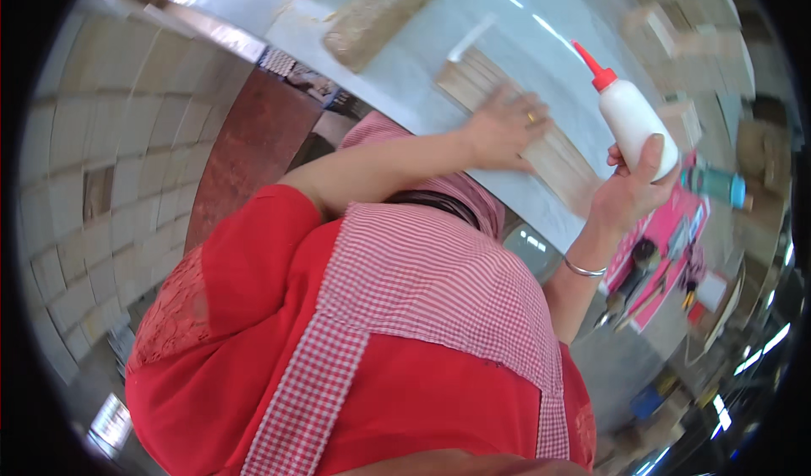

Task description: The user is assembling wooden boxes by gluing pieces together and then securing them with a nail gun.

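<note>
My right hand (634, 187) is wrapped round the lower end of a white squeeze glue bottle (632, 121), held up tilted with its red pointed nozzle (594, 64) toward the upper left. On the pale worktable lies a flat light wooden piece (553, 162) with lengthwise lines. My left hand (509, 130) rests across this piece with its fingers stretched out, slightly blurred, and a ring shows on one finger. A small white strip (471, 38) sits at the far left end of the wood.
A brown wrapped block (380, 20) lies further left on the pale worktable (296, 28). Stacked wooden blocks (110, 130) line the left side. At right are a pink tray (655, 265) with tools, a teal bottle (716, 187) and wooden pieces (663, 32).
</note>
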A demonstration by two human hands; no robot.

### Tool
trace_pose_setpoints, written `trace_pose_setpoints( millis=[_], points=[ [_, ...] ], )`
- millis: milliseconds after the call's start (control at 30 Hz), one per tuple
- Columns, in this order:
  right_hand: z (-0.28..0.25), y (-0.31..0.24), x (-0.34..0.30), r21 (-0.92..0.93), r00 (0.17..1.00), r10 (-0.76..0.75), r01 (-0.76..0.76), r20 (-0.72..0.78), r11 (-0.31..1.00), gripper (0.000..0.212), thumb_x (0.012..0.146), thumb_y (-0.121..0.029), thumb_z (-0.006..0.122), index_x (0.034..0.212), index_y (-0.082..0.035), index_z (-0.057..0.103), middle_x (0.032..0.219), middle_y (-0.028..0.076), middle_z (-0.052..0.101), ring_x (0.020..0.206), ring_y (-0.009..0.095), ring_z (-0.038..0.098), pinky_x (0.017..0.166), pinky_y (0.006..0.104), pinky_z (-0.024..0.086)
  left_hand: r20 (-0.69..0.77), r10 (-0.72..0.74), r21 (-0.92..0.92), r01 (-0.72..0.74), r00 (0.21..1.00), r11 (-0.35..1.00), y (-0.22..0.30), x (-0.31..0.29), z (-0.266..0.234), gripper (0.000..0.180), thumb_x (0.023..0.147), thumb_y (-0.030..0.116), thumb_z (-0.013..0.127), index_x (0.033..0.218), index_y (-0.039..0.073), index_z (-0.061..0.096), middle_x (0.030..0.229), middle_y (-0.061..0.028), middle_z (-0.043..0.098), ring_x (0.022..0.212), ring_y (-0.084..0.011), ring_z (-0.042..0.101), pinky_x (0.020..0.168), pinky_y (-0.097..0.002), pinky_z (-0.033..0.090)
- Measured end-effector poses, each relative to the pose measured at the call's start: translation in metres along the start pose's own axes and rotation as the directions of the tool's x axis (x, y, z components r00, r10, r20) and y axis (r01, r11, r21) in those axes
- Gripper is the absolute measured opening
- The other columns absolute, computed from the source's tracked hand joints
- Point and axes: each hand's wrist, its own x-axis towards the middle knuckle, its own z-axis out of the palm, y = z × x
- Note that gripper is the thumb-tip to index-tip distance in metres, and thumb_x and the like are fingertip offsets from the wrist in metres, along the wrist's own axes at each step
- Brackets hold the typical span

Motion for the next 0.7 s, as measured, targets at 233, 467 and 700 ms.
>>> trace_pose_setpoints(
  millis=[233,467,700],
  points=[
    [-0.153,-0.026,-0.013,-0.224,0.963,-0.056,-0.005,-0.263,0.974,0.054,0.093,-0.040,0.069,0.124,0.002,0.057,0.105,0.017,0.065,0.080,0.023,0.067,0.055,0.0295,0.053,0.032,0.057,0.146,-0.061,0.998,0.987,-0.033,0.004,-0.015,0.084,0.087,0.068,0.064,0.151,0.017,0.048,0.155,-0.0072,0.047,0.149,-0.0289,0.036,0.120,-0.0618,0.022],
    [-0.208,-0.026,-0.054,-0.384,0.981,-0.038,-0.038,-0.188,0.922,0.058,0.088,-0.043,0.075,0.125,-0.001,0.059,0.110,0.015,0.065,0.082,0.022,0.068,0.049,0.0264,0.051,0.024,0.086,0.161,-0.089,0.996,0.983,-0.037,0.002,-0.022,0.086,0.086,0.067,0.065,0.154,0.018,0.045,0.157,-0.0058,0.045,0.149,-0.0287,0.035,0.121,-0.0600,0.023],
    [-0.214,-0.013,-0.056,-0.325,0.989,0.030,-0.076,-0.146,0.943,0.055,0.087,-0.036,0.078,0.126,-0.002,0.060,0.108,0.011,0.064,0.082,0.018,0.067,0.052,0.0249,0.051,0.038,0.081,0.169,-0.086,0.996,0.982,-0.037,0.002,-0.023,0.087,0.086,0.067,0.065,0.156,0.019,0.043,0.159,-0.0045,0.043,0.150,-0.0279,0.033,0.123,-0.0602,0.021]
  ],
)
